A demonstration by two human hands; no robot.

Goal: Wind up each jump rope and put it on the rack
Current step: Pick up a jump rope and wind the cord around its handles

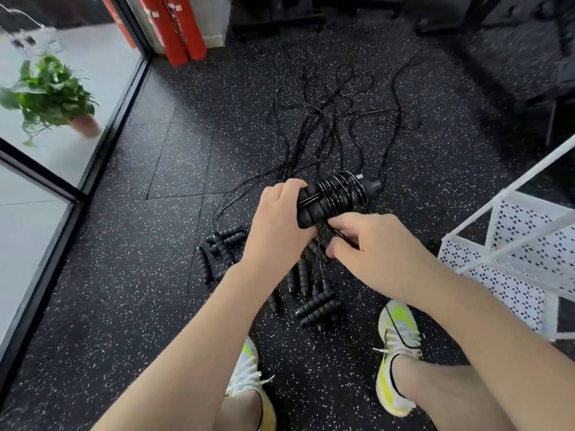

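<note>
Left hand (280, 219) wraps around the near end of the paired handles (326, 200) of one jump rope, fingers curled over the top, so the bundle sits in front of me at about waist height above the floor (140, 275). Its long axis runs from my left palm up and away to the right, with the free end of the handles pointing toward the far right. Coils of black cord (337, 189) already ring the middle of the handles, side by side.

My right hand (370, 247) is just below and to the right of the bundle, thumb and fingers pinching the loose tail of that cord (342, 235) where it comes off the underside of the handles. I judge the winding is nearly done, and the next move turns on carrying this tail across the handles' long axis, not along it, so it lies beside the last coil.

The white perforated rack (513, 244) stands to my right, on the side of my right hand and nearer to it than to my left. The other jump ropes (317, 306) lie unwound on the floor below my hands, handles near my shoes (398, 331), cords trailing away from me.
</note>
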